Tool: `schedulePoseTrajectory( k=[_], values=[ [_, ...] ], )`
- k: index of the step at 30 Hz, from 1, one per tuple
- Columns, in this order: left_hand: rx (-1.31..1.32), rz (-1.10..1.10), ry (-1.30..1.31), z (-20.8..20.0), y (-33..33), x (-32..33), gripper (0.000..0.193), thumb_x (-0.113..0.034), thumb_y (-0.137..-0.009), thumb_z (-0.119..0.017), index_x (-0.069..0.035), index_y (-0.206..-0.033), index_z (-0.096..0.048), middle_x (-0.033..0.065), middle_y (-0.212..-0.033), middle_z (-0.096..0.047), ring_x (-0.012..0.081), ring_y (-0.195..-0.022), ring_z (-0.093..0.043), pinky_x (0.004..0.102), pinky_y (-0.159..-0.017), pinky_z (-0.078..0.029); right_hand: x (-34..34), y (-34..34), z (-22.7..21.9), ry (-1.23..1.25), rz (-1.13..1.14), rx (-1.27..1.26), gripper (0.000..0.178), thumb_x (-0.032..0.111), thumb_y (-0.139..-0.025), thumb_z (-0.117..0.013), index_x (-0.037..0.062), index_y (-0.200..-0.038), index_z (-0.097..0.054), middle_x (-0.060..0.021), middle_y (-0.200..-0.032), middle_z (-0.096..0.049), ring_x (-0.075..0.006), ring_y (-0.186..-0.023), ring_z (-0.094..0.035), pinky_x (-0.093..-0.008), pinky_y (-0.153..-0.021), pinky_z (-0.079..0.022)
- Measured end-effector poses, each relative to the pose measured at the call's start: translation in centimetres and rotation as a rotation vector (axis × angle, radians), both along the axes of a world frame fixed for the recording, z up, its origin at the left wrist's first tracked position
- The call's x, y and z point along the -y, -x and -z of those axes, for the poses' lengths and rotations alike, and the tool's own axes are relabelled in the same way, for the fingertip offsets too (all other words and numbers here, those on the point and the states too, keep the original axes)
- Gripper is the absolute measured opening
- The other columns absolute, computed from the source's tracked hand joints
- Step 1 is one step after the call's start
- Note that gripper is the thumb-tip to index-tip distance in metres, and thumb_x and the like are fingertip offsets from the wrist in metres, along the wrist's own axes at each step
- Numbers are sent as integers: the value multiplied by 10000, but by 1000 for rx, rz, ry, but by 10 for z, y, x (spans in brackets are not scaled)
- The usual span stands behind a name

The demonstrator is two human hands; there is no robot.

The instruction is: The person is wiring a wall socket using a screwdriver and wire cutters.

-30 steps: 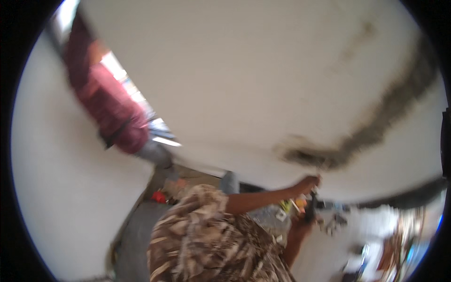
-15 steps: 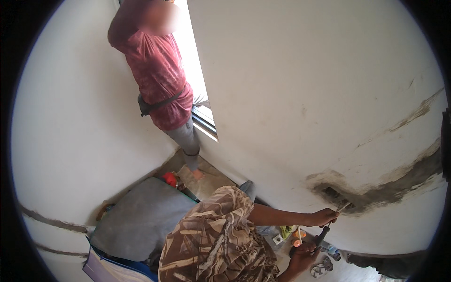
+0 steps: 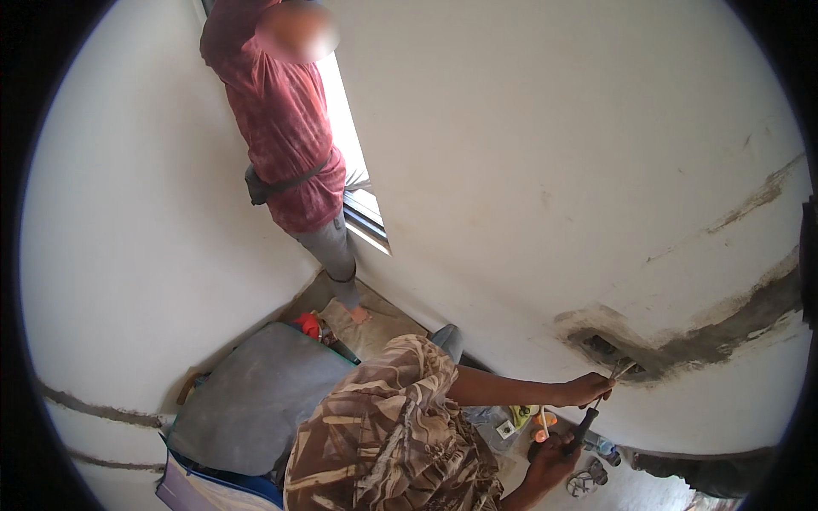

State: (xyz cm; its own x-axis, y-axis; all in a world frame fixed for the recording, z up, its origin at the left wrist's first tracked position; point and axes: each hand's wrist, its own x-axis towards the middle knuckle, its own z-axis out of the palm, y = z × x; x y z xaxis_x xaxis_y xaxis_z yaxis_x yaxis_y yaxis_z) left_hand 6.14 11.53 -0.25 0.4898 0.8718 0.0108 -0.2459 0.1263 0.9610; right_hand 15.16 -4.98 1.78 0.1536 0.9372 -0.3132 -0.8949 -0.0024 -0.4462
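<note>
In the last half sec, both hands hardly move, so work stays nr the hole (image 3: pixel 601 344) in the wall (image 3: pixel 477 187). Left hand (image 3: pixel 588 390) pinches what look like wires (image 3: pixel 626 368) just outside it; right hand (image 3: pixel 554 464) grips a dark tool (image 3: pixel 587 422). Fingers block the view: can't tell if they touch. Nearby: orange thing (image 3: pixel 551 419), person w/ red shirt (image 3: pixel 290 128).

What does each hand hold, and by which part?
Right hand: a dark tool, by its handle. Left hand: apparently thin wires, exact grip point unclear.
</note>
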Motion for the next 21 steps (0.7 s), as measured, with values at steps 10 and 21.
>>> schedulePoseTrajectory(
  k=[10,21],
  values=[
    [-346,476,161,-50,26,17,435,-452,-927,-637,-54,-1094,-693,18,-947,-642,100,-872,-569,265,-688,-481,-8,21,-35,56,177,752,596,499,-1015,-412,55,-1409,-358,-98,-946,-603,-126,-612,-549,-276,-550,-470],
    [-500,752,121,-45,27,-14,545,-595,-910,-581,-57,-923,-660,-37,-757,-520,47,-650,-447,223,-570,-377,-6,27,-23,-98,399,1627,316,105,-962,-553,5,-1254,-485,-148,-1135,-503,-210,-1014,-527,-303,-802,-472]
  ],
)
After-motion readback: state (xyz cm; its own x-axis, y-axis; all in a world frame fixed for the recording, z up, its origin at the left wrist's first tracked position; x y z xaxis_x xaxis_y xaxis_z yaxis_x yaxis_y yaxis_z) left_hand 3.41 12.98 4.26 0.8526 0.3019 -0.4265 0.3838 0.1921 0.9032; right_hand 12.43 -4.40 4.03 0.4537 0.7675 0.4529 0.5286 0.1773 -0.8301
